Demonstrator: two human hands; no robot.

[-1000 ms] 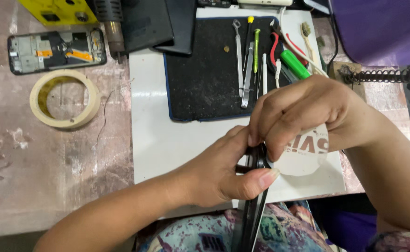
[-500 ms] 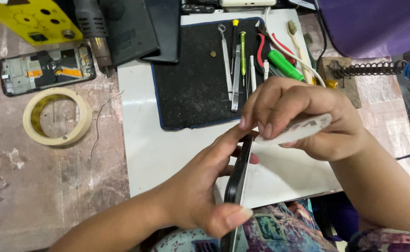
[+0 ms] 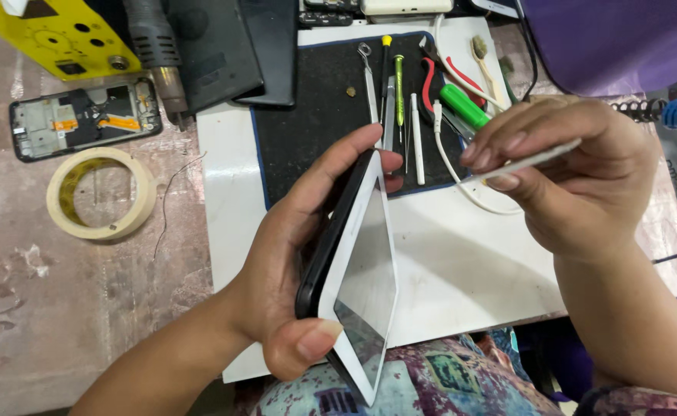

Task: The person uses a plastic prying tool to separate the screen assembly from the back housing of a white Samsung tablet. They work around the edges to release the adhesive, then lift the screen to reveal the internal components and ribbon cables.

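Bench [image 3: 477, 262] with white board, black mat [image 3: 315, 115]: my left hand [image 3: 292, 270] fingers grip the phone [image 3: 358, 270] on edge; right hand [image 3: 577, 177] fingers pinch a white pry stick [image 3: 535, 159], apparently mid-separation; next, tip into seam

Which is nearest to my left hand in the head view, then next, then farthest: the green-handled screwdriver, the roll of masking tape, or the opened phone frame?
From the left hand:
1. Green-handled screwdriver, just above the fingertips on the black mat.
2. Roll of masking tape, off to the left on the worn tabletop.
3. Opened phone frame, upper left, beyond the tape.
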